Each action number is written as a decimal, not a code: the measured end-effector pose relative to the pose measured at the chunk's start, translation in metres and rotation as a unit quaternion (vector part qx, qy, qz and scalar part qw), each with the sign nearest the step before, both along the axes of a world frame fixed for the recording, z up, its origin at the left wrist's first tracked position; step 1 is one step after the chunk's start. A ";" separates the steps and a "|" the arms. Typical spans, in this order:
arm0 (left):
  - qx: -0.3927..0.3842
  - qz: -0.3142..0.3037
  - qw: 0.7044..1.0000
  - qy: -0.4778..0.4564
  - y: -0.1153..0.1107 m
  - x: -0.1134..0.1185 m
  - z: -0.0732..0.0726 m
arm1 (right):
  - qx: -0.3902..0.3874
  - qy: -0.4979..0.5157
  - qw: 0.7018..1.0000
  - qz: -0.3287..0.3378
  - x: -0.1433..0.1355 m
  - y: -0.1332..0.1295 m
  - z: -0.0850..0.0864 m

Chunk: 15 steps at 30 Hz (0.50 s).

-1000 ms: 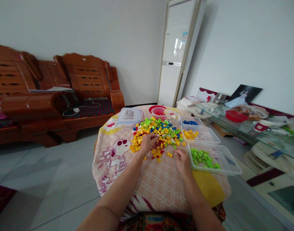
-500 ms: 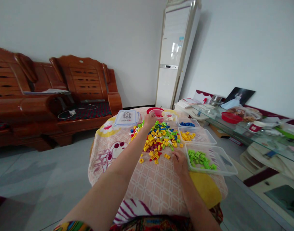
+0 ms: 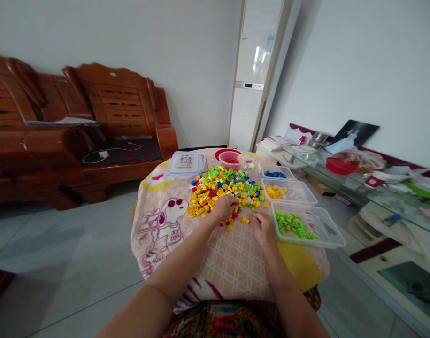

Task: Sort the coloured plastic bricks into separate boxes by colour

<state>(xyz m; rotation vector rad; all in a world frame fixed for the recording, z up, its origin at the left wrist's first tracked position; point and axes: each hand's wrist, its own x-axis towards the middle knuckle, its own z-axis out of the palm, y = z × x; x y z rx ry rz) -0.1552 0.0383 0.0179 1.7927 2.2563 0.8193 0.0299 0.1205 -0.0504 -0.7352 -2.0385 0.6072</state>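
Observation:
A heap of toy building bricks (image 3: 218, 188) in yellow, green, blue, red and white lies on the cloth-covered table. My left hand (image 3: 225, 208) is at the heap's near edge, fingers curled down together among the bricks; what they hold is hidden. My right hand (image 3: 264, 226) rests just right of the heap, thumb and fingertips pinched close to a small green brick (image 3: 253, 211). Whether it grips anything is too small to tell. Between the hands lies a loose yellow brick (image 3: 245, 219). Beside my right hand stands a clear box (image 3: 327, 241) with green bricks.
Farther back are a clear box (image 3: 311, 199) with yellow bricks, another box (image 3: 288, 171) with blue ones, and a pink bowl (image 3: 230, 162). Stacked lids (image 3: 186, 163) lie at the back left. A glass-topped stand (image 3: 345, 180) is on the right, wooden seats (image 3: 119, 103) left.
My left hand has come back from the pink bowl to the near edge of the heap. My right hand has stayed in nearly the same place on the table. The view has tilted slightly.

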 end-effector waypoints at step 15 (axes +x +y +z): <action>-0.005 0.089 0.991 0.098 -0.014 -0.021 -0.008 | -0.007 0.006 1.000 0.011 -0.001 0.002 -0.002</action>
